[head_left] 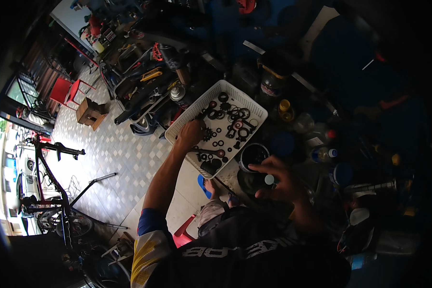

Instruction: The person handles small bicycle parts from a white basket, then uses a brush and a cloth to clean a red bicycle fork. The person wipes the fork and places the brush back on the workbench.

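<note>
Left hand (191, 134): in the white tray (245, 99), fingers curled down; whether they grip anything, I cannot tell.
Right hand (285, 180): beside the dark tub (242, 162), fingers parted, apparently holding nothing.
Small parts (210, 167): scattered across the tray.

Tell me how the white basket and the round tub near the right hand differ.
The white basket is rectangular with perforated sides; the tub has a round mouth. The basket looks clearly larger than the tub. The basket holds scattered small parts; the tub's inside is dark, its contents unclear. Both are open-topped.
</note>
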A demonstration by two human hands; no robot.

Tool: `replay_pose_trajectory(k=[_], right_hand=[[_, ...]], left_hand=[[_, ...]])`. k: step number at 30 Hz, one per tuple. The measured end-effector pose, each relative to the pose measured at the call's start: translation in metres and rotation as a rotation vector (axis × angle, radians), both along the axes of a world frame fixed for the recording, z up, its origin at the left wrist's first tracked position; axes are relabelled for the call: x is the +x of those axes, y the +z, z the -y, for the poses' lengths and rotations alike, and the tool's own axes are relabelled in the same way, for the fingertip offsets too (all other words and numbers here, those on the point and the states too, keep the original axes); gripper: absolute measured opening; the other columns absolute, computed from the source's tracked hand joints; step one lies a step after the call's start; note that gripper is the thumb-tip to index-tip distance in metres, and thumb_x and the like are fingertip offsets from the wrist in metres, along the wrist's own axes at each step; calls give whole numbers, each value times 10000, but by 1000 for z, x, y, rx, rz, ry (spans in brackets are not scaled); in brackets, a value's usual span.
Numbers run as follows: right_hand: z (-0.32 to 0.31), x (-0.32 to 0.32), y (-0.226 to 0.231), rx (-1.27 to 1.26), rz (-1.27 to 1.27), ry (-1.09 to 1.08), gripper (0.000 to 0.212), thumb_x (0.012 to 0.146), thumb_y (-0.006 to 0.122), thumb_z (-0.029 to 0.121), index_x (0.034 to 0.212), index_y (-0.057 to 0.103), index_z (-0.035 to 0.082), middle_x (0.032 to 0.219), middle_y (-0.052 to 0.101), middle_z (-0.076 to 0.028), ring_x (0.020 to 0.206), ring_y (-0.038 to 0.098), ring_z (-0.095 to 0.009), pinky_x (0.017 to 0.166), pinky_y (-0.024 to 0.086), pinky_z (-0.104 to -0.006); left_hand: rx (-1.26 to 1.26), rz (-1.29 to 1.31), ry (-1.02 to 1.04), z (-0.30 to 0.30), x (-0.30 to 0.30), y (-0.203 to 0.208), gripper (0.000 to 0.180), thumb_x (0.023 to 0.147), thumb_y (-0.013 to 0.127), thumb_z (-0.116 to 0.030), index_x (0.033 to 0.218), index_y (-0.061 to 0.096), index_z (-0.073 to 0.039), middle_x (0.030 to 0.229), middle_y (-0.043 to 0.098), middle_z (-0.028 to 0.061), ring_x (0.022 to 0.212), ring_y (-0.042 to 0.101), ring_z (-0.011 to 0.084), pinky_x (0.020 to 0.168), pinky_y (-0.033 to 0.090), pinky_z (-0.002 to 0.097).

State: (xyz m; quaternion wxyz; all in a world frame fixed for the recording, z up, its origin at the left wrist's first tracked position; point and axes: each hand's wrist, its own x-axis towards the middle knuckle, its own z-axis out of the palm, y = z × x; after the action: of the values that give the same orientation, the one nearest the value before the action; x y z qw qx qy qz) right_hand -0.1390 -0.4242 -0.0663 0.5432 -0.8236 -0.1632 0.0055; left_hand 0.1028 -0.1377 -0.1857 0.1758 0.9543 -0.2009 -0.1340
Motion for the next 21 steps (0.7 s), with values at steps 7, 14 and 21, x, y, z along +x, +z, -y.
replay_pose_trajectory(k=[7, 14, 21], right_hand=[[18, -7, -10, 26, -56, -147, 721, 748, 883, 480, 1329, 679, 105, 1042, 603, -54, 952, 602, -166, 872, 475, -319], [12, 5, 14, -49, -76, -150, 649, 758, 896, 382, 1303, 692, 93, 942, 614, -39, 885, 608, -150, 808, 485, -306], [10, 2, 10, -83, -34, -168, 596, 777, 890, 364, 1279, 704, 103, 890, 619, -29, 815, 615, -140, 743, 490, -294]], left_hand=[[55, 81, -94, 65, 30, 30, 292, 855, 739, -283, 1019, 731, -41, 1017, 732, 184, 972, 712, 360, 860, 562, 476], [182, 171, -75, 126, 50, 3, 323, 887, 702, -309, 1075, 734, -48, 1051, 738, 186, 1066, 696, 341, 891, 561, 490], [198, 135, -70, 127, 58, 2, 218, 900, 634, -184, 1018, 743, -37, 1029, 747, 182, 951, 731, 329, 819, 593, 462]])
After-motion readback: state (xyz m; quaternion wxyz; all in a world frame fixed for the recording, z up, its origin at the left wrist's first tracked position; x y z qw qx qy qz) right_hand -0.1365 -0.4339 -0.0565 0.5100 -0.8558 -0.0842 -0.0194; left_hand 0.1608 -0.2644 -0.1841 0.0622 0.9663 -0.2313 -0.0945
